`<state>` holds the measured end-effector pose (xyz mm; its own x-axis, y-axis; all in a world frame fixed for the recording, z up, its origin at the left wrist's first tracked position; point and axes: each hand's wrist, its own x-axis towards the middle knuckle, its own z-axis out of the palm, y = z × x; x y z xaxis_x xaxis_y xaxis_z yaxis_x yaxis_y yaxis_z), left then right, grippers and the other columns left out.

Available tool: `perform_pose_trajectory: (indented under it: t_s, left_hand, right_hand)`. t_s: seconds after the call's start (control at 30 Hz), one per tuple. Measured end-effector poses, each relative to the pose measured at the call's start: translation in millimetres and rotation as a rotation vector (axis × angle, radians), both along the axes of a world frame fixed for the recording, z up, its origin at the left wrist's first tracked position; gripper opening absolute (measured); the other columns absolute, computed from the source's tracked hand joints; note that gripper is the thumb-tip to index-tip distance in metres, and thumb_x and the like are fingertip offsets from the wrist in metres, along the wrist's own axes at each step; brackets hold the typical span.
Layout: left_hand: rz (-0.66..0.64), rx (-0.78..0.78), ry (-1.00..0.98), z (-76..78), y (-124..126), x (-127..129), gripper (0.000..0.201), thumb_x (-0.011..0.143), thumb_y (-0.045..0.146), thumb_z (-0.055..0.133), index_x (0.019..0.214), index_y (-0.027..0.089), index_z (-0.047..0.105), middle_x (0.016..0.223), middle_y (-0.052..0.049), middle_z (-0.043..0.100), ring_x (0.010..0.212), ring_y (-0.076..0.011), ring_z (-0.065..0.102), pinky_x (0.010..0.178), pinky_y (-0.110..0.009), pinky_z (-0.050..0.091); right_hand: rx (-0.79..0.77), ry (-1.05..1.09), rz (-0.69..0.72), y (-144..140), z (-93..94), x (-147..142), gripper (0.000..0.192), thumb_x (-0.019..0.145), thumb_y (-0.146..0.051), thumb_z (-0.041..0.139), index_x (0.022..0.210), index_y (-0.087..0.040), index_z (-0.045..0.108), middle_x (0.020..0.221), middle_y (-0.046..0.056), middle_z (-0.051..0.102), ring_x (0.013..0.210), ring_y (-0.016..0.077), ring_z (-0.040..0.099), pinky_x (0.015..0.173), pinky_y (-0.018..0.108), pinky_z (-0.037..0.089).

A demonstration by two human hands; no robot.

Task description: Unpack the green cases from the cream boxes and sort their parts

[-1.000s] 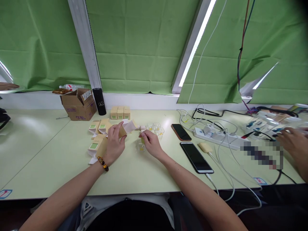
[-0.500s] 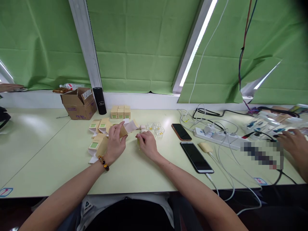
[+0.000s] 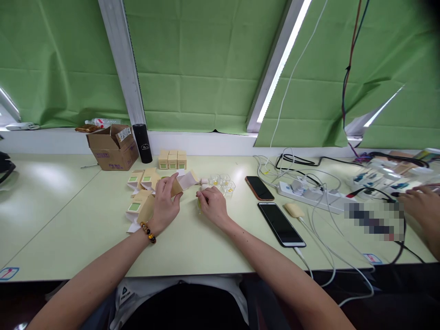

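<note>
My left hand (image 3: 164,204), with a bead bracelet at the wrist, grips an open tan carton (image 3: 176,187) whose white flap (image 3: 187,180) points right. My right hand (image 3: 212,204) is closed over a small clear jar with yellow contents (image 3: 199,205) resting on the table, just right of the carton. More clear jars (image 3: 222,182) stand in a cluster beyond my right hand. Flat tan cartons with green labels (image 3: 139,197) lie to the left of my left hand. A row of three closed cartons (image 3: 172,160) stands further back.
A brown cardboard box (image 3: 112,146) and a black cylinder (image 3: 142,144) stand at the back left. Two phones (image 3: 281,224) (image 3: 259,188), a power strip (image 3: 311,194) and tangled cables lie to the right. Another person's hand (image 3: 417,205) works at the far right.
My right hand closed down over the small jar and shifted slightly left toward the carton. My left hand stayed on the carton. The hand at the far left edge is gone.
</note>
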<state>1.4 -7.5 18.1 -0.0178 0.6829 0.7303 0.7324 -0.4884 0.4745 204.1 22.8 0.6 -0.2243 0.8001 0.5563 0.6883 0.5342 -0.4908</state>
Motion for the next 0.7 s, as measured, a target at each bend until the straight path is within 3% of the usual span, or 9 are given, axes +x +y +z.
perform_pose_trajectory:
  t_s: [0.23, 0.4, 0.53, 0.7]
  left_hand:
    - [-0.035, -0.022, -0.059, -1.7, 1, -1, 0.064, 0.097, 0.021, 0.063, 0.157, 0.031, 0.044, 0.136, -0.011, 0.057, 0.131, -0.0282, 0.054, 0.113, -0.051, 0.048]
    - [-0.174, -0.147, -0.316, -3.3, 4, 1, 0.064, 0.098, 0.033, 0.067, 0.158, 0.032, 0.044, 0.145, -0.012, 0.056, 0.131, -0.0265, 0.056, 0.103, -0.043, 0.056]
    - [-0.355, -0.278, -0.567, -1.7, 7, 3, 0.067, 0.1, 0.045, 0.066, 0.159, 0.029, 0.04, 0.138, -0.013, 0.063, 0.128, -0.0255, 0.062, 0.104, -0.043, 0.057]
    - [-0.539, -0.447, -0.825, 1.9, 5, 4, 0.069, 0.099, 0.054, 0.065, 0.158, 0.029, 0.037, 0.143, -0.013, 0.065, 0.129, -0.028, 0.065, 0.108, -0.048, 0.056]
  right_hand:
    - [-0.034, -0.054, 0.036, -1, 0.9, -1, 0.042, 0.107, -0.033, 0.051, 0.069, -0.023, 0.067, 0.079, 0.007, 0.07, 0.08, 0.0231, 0.057, 0.075, 0.036, 0.039]
    - [-0.1, 0.245, 0.039, 3, 4.8, 8, 0.036, 0.108, -0.042, 0.045, 0.1, -0.025, 0.075, 0.101, 0.006, 0.078, 0.101, 0.0264, 0.065, 0.085, 0.038, 0.047]
    - [-0.018, 0.384, 0.032, 6, 7.7, 16, 0.034, 0.108, -0.044, 0.046, 0.109, -0.025, 0.074, 0.103, 0.007, 0.078, 0.104, 0.0277, 0.065, 0.09, 0.043, 0.05]
    - [0.186, 0.363, 0.118, -1, 11.3, 14, 0.024, 0.105, -0.038, 0.051, 0.114, -0.026, 0.07, 0.11, 0.008, 0.075, 0.11, 0.0287, 0.063, 0.098, 0.048, 0.05]
